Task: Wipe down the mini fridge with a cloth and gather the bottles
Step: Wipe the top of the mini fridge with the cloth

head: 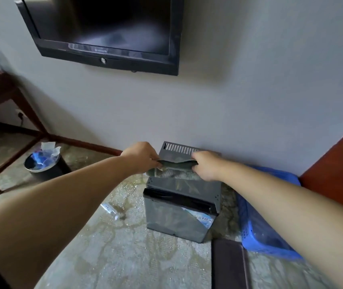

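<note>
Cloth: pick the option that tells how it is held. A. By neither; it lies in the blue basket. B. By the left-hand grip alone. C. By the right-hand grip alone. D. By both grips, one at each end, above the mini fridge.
D: the left-hand grip and the right-hand grip each hold an end of the cloth above the mini fridge.

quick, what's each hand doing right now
Left hand: grips the left end of the cloth above the mini fridge.
Right hand: grips the cloth's right end.
</note>
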Tool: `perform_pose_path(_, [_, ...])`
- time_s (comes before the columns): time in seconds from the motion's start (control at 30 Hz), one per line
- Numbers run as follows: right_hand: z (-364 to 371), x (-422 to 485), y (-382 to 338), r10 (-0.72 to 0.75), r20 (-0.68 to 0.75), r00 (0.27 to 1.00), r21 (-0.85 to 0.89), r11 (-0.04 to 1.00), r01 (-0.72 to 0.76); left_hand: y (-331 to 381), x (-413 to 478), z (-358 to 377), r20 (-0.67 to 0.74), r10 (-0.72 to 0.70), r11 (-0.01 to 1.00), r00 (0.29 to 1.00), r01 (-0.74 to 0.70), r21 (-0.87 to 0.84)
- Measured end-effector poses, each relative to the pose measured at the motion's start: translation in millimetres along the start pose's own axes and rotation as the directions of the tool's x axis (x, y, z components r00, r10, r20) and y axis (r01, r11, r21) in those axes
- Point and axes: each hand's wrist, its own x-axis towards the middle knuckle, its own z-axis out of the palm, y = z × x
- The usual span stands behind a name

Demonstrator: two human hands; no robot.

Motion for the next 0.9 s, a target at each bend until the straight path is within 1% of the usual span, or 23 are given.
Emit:
perform_pose_path(0.1, [22.5, 3.5, 5.1, 0.019, 0.042, 0.999, 0.066, 0.998, -0.022, -10.1, 10.7, 17.3, 0.002, -0.018, 1.0, 1.0, 0.018, 0.014])
perform_pose_path(0.2, [59.4, 8.2, 15.3, -0.001, 0.112, 0.994, 0.118, 0.993, -0.012, -27.1, 23.5, 49.5, 0.053, -0.05, 0.998, 0.997, 0.048, 0.038])
perform_pose_path(0.3, [100.5, 17.9, 27.1, -0.005, 0.122, 0.993, 0.1, 0.995, -0.007, -50.9, 40.3, 86.7, 0.072, -0.067, 0.997, 0.995, 0.063, 0.054])
perform_pose_path(0.37, [131.1, 29.2, 33.1, 0.01, 0.097, 0.995, 0.077, 0.997, -0.018, -69.7, 52.7, 111.7, 0.055, -0.059, 0.994, 0.997, 0.054, 0.094])
perform_pose_path(0.43, [161.0, 43.7, 37.6, 0.011, 0.031, 0.999, 0.041, 0.999, -0.012, -89.7, 66.2, 134.1, 0.015, -0.058, 0.989, 0.998, 0.056, 0.141])
perform_pose_path(0.5, [192.5, 62.6, 42.6, -0.03, -0.099, 0.995, -0.01, 1.0, 0.029, -111.3, 82.6, 158.5, -0.044, -0.063, 0.982, 0.997, 0.07, 0.174])
perform_pose_path(0.53, [207.8, 73.4, 45.0, -0.066, -0.195, 0.979, -0.038, 0.997, 0.06, -122.4, 91.9, 170.5, -0.09, -0.058, 0.978, 0.994, 0.075, 0.195])
perform_pose_path(0.6, [241.7, 93.8, 50.4, -0.136, -0.369, 0.919, -0.073, 0.99, 0.117, -146.8, 110.8, 196.2, -0.187, -0.036, 0.976, 0.982, 0.075, 0.204])
perform_pose_path(0.7, [297.4, 118.8, 58.2, -0.195, -0.46, 0.866, -0.117, 0.98, 0.158, -184.5, 137.2, 242.0, -0.336, 0.022, 0.978, 0.942, 0.049, 0.202])
perform_pose_path(0.77, [335.4, 131.3, 64.4, -0.221, -0.537, 0.814, -0.147, 0.975, 0.167, -202.8, 151.4, 277.0, -0.412, 0.074, 0.953, 0.908, 0.058, 0.299])
perform_pose_path(0.83, [366.4, 139.7, 69.0, -0.213, -0.61, 0.763, -0.147, 0.977, 0.155, -217.3, 161.8, 308.8, -0.457, 0.127, 0.934, 0.88, 0.049, 0.355])
perform_pose_path(0.9, [384.8, 145.2, 72.4, -0.165, -0.661, 0.732, -0.109, 0.986, 0.124, -227.8, 172.1, 325.7, -0.498, 0.167, 0.939, 0.851, 0.017, 0.344])
